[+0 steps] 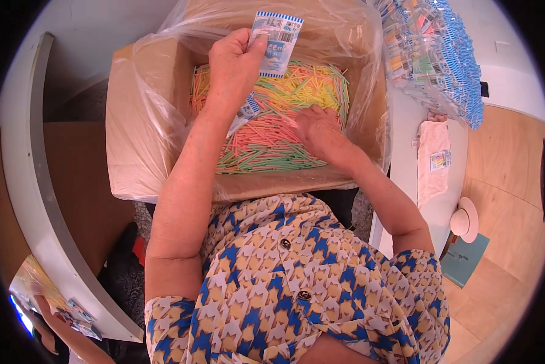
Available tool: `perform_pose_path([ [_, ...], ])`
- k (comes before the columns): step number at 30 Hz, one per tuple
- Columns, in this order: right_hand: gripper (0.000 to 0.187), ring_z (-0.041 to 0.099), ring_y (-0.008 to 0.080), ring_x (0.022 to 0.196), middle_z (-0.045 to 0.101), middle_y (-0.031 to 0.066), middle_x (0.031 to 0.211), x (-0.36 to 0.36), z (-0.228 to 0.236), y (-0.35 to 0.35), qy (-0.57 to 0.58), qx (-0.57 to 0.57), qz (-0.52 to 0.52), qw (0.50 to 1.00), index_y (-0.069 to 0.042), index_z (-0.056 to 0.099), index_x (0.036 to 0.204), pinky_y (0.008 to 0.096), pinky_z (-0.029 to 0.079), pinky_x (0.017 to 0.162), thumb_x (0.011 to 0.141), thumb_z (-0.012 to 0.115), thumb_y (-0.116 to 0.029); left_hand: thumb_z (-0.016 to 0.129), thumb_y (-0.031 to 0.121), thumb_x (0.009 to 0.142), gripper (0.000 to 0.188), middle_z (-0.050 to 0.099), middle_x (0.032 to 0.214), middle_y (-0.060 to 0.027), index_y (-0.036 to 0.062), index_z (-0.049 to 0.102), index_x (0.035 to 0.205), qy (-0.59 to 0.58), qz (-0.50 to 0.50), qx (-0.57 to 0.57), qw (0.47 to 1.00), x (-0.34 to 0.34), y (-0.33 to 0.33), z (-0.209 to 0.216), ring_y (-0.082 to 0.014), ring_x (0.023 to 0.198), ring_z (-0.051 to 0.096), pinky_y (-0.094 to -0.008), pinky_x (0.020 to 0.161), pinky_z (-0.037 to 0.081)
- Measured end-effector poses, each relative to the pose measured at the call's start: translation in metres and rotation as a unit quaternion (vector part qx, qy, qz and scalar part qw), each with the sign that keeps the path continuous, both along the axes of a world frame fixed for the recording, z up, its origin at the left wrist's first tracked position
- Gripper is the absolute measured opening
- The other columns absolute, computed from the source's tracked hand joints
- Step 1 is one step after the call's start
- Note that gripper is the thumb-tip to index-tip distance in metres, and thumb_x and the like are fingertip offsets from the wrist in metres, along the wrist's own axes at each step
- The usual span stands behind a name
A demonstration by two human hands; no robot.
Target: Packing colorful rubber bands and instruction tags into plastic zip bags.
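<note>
My left hand (pixel 233 67) is raised over the far left part of a cardboard box (pixel 142 121). Between its thumb and fingers it pinches a small clear packet (pixel 278 51) with blue-and-white striped ends. Thin coloured sticks (pixel 266 136) lie loose in the box: yellow at the back, pink in the middle, green at the front. Down among them on the right is my right hand (pixel 324 134), its fingers curled together around a few pink sticks; the fingertips are partly hidden. A second packet (pixel 246 113) rests on the sticks beside my left forearm.
Clear plastic lining (pixel 157 79) hangs over the box's walls. At the right, many filled packets (pixel 427 60) are heaped beside a pink cloth (pixel 433 164) with one packet (pixel 440 160) on it. Lower left, another person's arm (pixel 72 337) reaches over packets. A hat (pixel 465 219) lies at the right.
</note>
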State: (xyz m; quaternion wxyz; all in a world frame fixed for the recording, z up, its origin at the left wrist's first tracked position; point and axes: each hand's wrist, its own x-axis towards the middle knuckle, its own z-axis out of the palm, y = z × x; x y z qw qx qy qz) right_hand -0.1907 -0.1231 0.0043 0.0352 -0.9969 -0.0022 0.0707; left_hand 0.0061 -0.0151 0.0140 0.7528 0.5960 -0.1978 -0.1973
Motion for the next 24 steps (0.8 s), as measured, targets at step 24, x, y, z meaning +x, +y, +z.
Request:
perform_pose_path([
  [24,0.028,0.039,0.0076,0.053,0.045,-0.0034,0.065,0.061,0.018,-0.039,-0.040,0.672,-0.399,0.623,-0.013,0.050,0.077,0.0226,0.033,0.051,0.096,0.047,-0.032,0.054,0.007,0.091,0.013,0.062,0.078,0.0031,-0.0018,0.064,0.092,0.074,-0.120,0.032,0.989,-0.004,0.013,0.010,-0.0014,0.068,0.050,-0.0189,0.062,0.041],
])
